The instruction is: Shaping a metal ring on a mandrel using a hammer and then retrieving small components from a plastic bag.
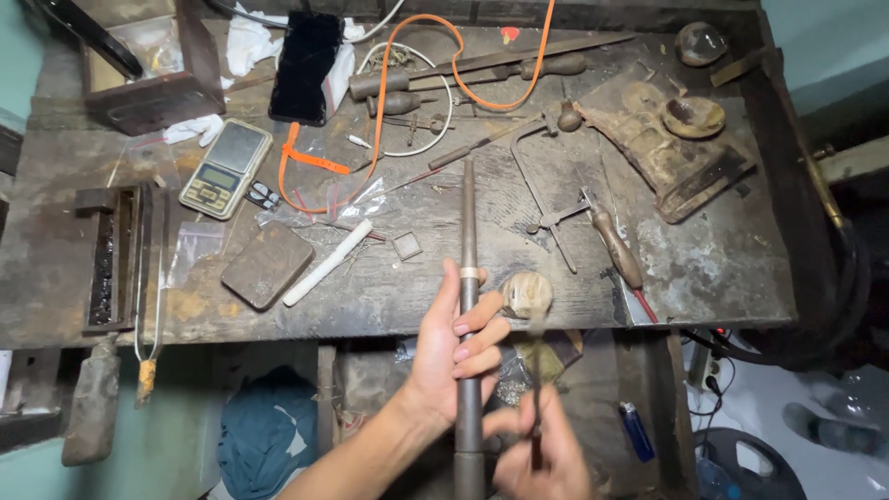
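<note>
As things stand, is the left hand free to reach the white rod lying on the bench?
Probably not right away: the left hand is wrapped around the tapered metal mandrel. The white rod lies uncovered on the bench, nothing blocking it.

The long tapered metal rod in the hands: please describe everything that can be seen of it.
The tapered rod is dark grey, dull metal, round, thick at the bottom and narrowing to a tip that points away over the workbench. A pale ring sits around it just above the fingers. The left hand wraps its middle; the right hand, blurred, is beside its lower part holding a thin tool. Its bottom end runs out of view.
</note>
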